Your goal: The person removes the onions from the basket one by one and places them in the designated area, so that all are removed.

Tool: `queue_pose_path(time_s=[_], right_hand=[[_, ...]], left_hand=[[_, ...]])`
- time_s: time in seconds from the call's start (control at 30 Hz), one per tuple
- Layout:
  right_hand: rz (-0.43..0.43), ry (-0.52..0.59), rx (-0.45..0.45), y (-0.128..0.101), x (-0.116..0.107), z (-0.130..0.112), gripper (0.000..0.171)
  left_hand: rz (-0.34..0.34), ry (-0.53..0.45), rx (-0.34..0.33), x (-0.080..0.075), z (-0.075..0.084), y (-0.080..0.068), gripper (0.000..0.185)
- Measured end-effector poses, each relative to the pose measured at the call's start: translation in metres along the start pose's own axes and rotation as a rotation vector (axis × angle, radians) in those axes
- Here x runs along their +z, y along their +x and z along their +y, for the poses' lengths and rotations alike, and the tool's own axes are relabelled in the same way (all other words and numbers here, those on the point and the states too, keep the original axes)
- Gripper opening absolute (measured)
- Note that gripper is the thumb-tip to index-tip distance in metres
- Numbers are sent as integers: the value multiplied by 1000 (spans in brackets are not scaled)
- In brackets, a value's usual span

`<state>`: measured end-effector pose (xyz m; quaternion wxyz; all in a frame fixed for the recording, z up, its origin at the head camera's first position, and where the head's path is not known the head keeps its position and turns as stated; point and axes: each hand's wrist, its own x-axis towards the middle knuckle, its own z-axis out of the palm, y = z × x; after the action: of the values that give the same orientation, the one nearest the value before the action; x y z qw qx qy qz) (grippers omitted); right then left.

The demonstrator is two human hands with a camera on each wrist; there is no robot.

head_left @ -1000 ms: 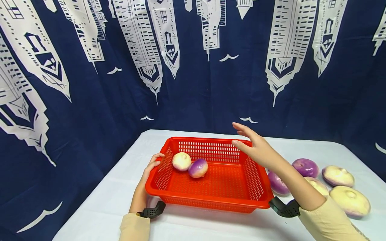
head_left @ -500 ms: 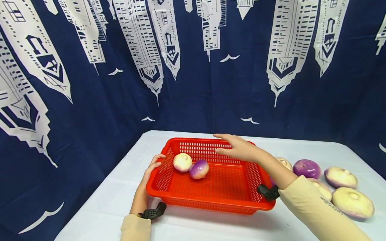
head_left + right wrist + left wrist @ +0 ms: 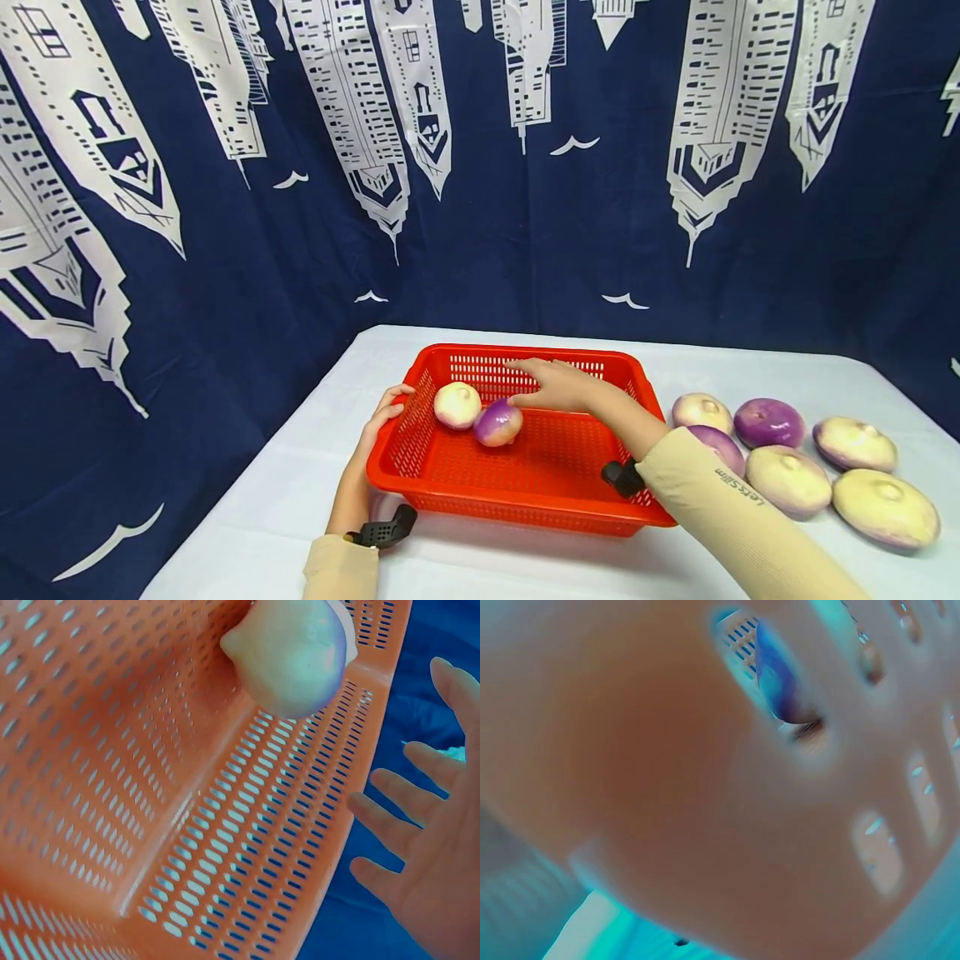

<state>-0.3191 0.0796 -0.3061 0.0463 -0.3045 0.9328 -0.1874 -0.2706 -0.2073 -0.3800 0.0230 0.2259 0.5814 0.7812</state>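
Right grip [image 3: 551,385] released, fingers spread flat, hovering inside basket [image 3: 517,500] just right of purple turnip [image 3: 497,422]; contact unclear from head view. Turnip lies to grip's left and slightly below, touching pale turnip [image 3: 457,404] further left. Left grip [image 3: 377,421] curled on basket's left rim, nearer pale turnip but occupied. Six more turnips [image 3: 787,479] on table [image 3: 247,533], right of basket. Left wrist view blurred, unreadable; right wrist view shows open fingers [image 3: 397,799] near basket wall, one turnip [image 3: 289,652] cut off at top.

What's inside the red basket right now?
Two turnips lie in the basket, toward its left end: a pale one and a purple one, touching. The right hand reaches in above them, hiding part of the far wall.
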Motion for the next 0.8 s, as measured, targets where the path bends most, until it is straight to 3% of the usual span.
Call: queue_pose_path(time_s=[0.23, 0.47, 0.7, 0.8], right_hand=[[-65, 76, -18, 17, 14, 2, 64], [-168, 105, 33, 24, 25, 2, 65], [-251, 84, 69, 32, 29, -5, 66], [-270, 92, 77, 34, 31, -7, 66]], left_hand=[[8, 4, 14, -1, -1, -1, 39], [23, -2, -37, 4, -2, -1, 35], [-2, 52, 22, -3, -2, 1, 40], [20, 54, 4, -2, -1, 1, 39]])
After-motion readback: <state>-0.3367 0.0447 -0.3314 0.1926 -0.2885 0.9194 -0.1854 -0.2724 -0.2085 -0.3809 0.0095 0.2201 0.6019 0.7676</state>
